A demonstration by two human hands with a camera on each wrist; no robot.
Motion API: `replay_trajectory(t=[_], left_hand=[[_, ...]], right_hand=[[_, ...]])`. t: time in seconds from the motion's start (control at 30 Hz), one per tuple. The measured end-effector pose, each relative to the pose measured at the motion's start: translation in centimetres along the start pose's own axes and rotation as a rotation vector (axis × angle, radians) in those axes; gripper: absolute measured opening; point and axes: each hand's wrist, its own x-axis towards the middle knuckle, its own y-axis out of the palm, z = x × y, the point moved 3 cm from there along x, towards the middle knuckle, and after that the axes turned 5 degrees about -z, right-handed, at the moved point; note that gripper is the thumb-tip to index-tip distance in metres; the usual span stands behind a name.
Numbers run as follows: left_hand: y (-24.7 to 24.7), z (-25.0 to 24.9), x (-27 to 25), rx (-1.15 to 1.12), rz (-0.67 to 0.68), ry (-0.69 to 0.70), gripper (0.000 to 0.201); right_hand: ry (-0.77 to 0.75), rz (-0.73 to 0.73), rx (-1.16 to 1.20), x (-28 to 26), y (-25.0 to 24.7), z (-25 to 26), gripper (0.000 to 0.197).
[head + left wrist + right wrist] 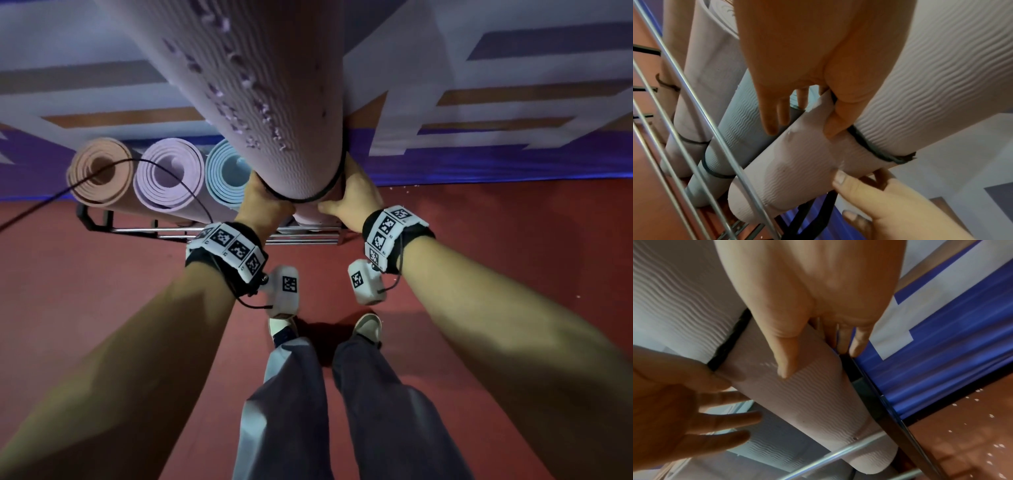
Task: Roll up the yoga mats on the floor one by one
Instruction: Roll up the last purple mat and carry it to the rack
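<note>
**Left grip and right grip clasp a lilac mat**

Thumbs in front and fingers behind, both close round the rolled mat at its black band. It stands on end, its lower end inside a metal rack, just beside a blue roll.

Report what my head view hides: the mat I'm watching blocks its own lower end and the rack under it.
Observer: The mat has its lower end down behind the rack's rail, beside the blue mat.
Operator: Check the other mats for bands.
Observer: The blue mat wears a dark band near its bottom.
Operator: Describe the right grip.
Observer: The right grip has its fingers straight down behind the mat, and its thumb flat in front.
</note>
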Motion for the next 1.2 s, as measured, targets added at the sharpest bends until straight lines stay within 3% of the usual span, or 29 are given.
replay_trajectory(t=[0.17, 0.23, 0.33, 0.4, 0.5, 0.7, 0.9, 1.07, 1.2], left_hand=[[-1.0, -1.0, -0.7, 0.031, -0.077, 0.076, 0.078], [-1.4, -1.0, -0.8, 0.005, -0.089, 0.056, 0.085], [-1.9, -1.2, -1.1, -0.057, -0.109, 0.041, 0.073], [-2.2, -1.4, -1.2, -0.126, -0.121, 0.06, 0.071], [-2.4, -1.8, -1.4, -0.2, -0.119, 0.062, 0.07], [-2.3, -1.0, -1.5, -0.194, -0.103, 0.123, 0.067], [-1.8, -1.3, -0.7, -0.078, -0.134, 0.244, 0.064], [-1.9, -2.2, -1.8, 0.078, -0.149, 0.133, 0.041], [-2.6, -3.3, -3.0, 0.108, -0.14, 0.112, 0.026]], right_hand=[[0.133, 0.146, -0.26, 0.3, 0.4, -0.6, 0.092], [0.104, 0.131, -0.116, 0.1, 0.0, 0.1, 0.089], [0.017, 0.004, 0.1, -0.2, -1.8, 1.5, 0.078], [0.039, -0.044, 0.294, -0.3, -3.3, 2.5, 0.075], [0.104, 0.03, 0.523, -0.7, -3.9, 4.4, 0.067], [0.095, 0.018, 0.671, -1.8, -3.2, 4.2, 0.053], [0.163, 0.045, 0.659, -1.7, -2.2, 3.8, 0.054], [0.147, 0.068, 0.585, -1.5, -1.5, 3.9, 0.055], [0.045, 0.06, 0.519, -1.5, -3.7, 6.0, 0.061]])
